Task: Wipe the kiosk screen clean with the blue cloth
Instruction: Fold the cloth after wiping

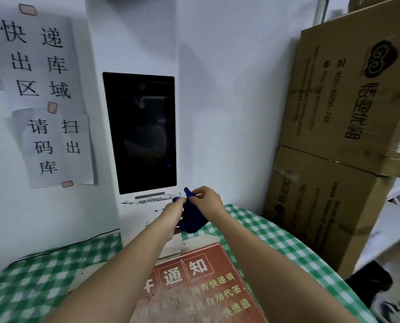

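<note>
White wall point(229, 89) fills the background, and against it stands a white kiosk point(133, 43) with a tall dark screen point(140, 132), which is switched off and shows only faint reflections. On the right, two big cardboard boxes point(348, 113) are stacked one on the other. Below, a table with green checked covering point(45, 276) reaches to the kiosk foot, and a red notice board point(201, 290) lies on it between the forearms. Two paper signs point(45, 99) with large black characters are taped on the wall at the left of the screen. Both hands meet just under the lower right corner of the screen. The left hand point(174, 212) and the right hand point(204, 198) each pinch the blue cloth point(192, 217) with closed fingers (one tip of it sticks up above the right fingers), and the rest hangs bunched between them, apart from the screen.
</note>
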A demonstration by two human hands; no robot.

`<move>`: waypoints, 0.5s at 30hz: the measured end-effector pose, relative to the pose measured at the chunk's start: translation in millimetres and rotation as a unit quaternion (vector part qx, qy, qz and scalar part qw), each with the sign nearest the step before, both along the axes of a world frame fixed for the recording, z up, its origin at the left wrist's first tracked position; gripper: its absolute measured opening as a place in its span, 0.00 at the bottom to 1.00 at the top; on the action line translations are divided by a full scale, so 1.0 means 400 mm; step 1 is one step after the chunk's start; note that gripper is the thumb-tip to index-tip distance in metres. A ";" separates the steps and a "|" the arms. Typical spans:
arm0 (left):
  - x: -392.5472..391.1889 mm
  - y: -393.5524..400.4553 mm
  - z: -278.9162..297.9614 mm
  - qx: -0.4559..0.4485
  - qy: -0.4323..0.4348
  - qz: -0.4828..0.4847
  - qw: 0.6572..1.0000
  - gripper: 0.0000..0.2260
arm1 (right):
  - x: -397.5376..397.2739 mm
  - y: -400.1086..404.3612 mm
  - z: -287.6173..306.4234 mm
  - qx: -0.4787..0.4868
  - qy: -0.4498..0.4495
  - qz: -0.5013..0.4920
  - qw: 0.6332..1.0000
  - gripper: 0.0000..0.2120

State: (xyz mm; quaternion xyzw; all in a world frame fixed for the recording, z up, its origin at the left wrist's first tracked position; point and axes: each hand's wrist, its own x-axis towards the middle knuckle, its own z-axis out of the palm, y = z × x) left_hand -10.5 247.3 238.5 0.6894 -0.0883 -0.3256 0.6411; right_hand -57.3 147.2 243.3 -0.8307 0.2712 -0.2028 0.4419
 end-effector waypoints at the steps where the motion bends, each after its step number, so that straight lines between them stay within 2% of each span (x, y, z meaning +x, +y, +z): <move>1: -0.007 -0.017 -0.004 0.010 0.002 -0.002 1.000 0.12 | -0.011 -0.020 -0.003 0.013 0.001 -0.007 1.000 0.12; 5: -0.036 -0.107 -0.033 0.046 -0.041 0.014 0.998 0.06 | -0.046 -0.125 -0.025 0.013 0.013 -0.037 0.999 0.14; 10: -0.029 -0.245 -0.099 0.085 -0.106 0.077 0.988 0.11 | -0.066 -0.291 -0.088 0.026 0.007 -0.046 0.999 0.13; 15: -0.038 -0.393 -0.183 0.179 -0.163 0.085 0.966 0.28 | -0.076 -0.476 -0.192 0.000 0.059 -0.038 0.998 0.07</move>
